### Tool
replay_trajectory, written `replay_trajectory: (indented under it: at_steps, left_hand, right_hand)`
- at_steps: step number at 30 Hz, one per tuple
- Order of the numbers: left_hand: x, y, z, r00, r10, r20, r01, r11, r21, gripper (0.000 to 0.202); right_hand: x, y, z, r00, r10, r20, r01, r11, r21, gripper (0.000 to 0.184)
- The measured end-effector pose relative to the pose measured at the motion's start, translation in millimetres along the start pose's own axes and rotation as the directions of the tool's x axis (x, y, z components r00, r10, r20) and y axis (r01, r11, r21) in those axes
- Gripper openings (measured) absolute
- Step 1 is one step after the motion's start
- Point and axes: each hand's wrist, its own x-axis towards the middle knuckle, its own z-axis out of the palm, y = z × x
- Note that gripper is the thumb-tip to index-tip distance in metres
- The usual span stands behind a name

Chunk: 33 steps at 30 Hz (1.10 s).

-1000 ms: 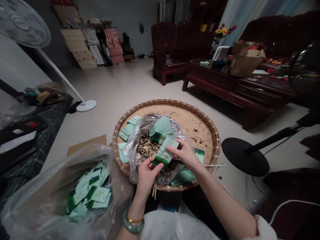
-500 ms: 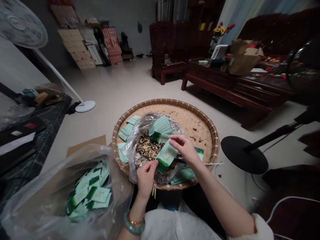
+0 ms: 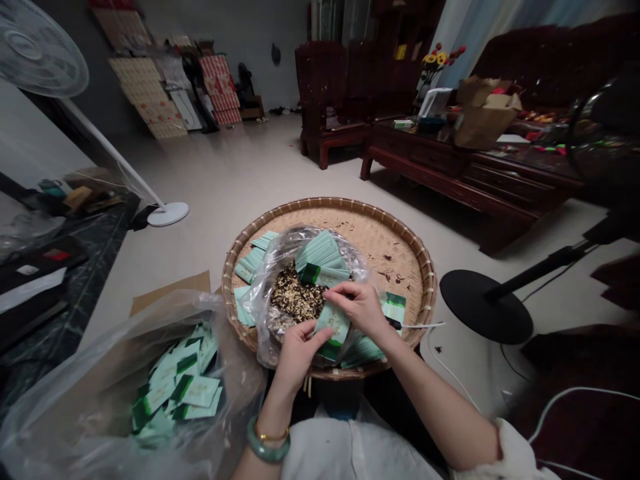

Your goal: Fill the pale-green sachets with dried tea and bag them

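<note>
A pale green sachet (image 3: 334, 327) with a dark green band is held between my two hands. My left hand (image 3: 299, 350) pinches its lower left side, thumb on the front. At the upper edge, my right hand (image 3: 361, 307) grips it with fingers and thumb together. Below lies an open clear plastic bag (image 3: 261, 293) holding a dark and pale loose dry mix (image 3: 295, 293). A fanned stack of sachets (image 3: 323, 255) rests on the mix. The bag sits in a round woven bamboo tray (image 3: 350, 210). A dark-handled tool (image 3: 393, 323) with a white end pokes out beside my right hand.
More sachets lie at the tray's left (image 3: 250, 263) and right. A large clear bag (image 3: 65, 393) of sachets (image 3: 185, 387) stands at lower left. A white fan base (image 3: 169, 213), a black stand base (image 3: 486, 307) and a wooden table (image 3: 465, 170) surround the tray.
My right hand has moved a little left and down along the sachet's top. The sachet is now lower and more upright, and my left thumb lies across its front.
</note>
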Motion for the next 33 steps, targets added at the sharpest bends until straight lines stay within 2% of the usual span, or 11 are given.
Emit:
replay_trajectory:
  at_steps: [5, 8, 12, 16, 19, 23, 28, 33]
  left_hand:
    - [-2.7, 0.4, 0.2, 0.995, -0.056, 0.079, 0.062, 0.995, -0.076, 0.036]
    - [-2.8, 1.6, 3.1, 0.990, -0.069, 0.122, 0.077, 0.995, -0.064, 0.035]
    - [-1.1, -2.0, 5.2, 0.995, -0.070, 0.071, 0.073, 0.997, -0.037, 0.032]
    - [0.0, -8.0, -0.6, 0.998, 0.065, -0.003, -0.065, 0.998, -0.009, 0.033]
    - [-1.2, -7.8, -5.2, 0.983, 0.181, 0.006, -0.181, 0.982, 0.046, 0.027]
    - [-3.9, -2.3, -7.1, 0.939, 0.343, 0.040, -0.345, 0.933, 0.104, 0.019]
    - [-6.5, 0.4, -8.9, 0.857, 0.504, 0.109, -0.515, 0.827, 0.225, 0.014]
    - [-7.8, -0.4, -9.6, 0.841, 0.526, 0.127, -0.539, 0.800, 0.262, 0.016]
  right_hand:
    - [-5.1, 9.3, -3.0, 0.998, -0.064, -0.027, 0.059, 0.986, -0.154, 0.035]
    - [-4.7, 9.3, -2.4, 0.998, -0.064, -0.011, 0.062, 0.988, -0.141, 0.035]
    - [-4.3, 4.7, -7.3, 0.995, -0.093, -0.026, 0.091, 0.993, -0.073, 0.032]
    - [-15.8, -7.4, -24.0, 0.968, -0.246, -0.045, 0.244, 0.969, -0.039, 0.031]
    - [-30.8, -23.4, -37.0, 0.907, -0.413, 0.078, 0.417, 0.907, -0.056, 0.022]
    - [-45.7, -46.3, -46.3, 0.820, -0.524, 0.232, 0.555, 0.827, -0.093, 0.016]
    - [-50.7, -62.3, -48.0, 0.781, -0.551, 0.295, 0.615, 0.761, -0.207, 0.019]
    - [-55.9, -70.8, -48.0, 0.769, -0.497, 0.403, 0.620, 0.733, -0.280, 0.018]
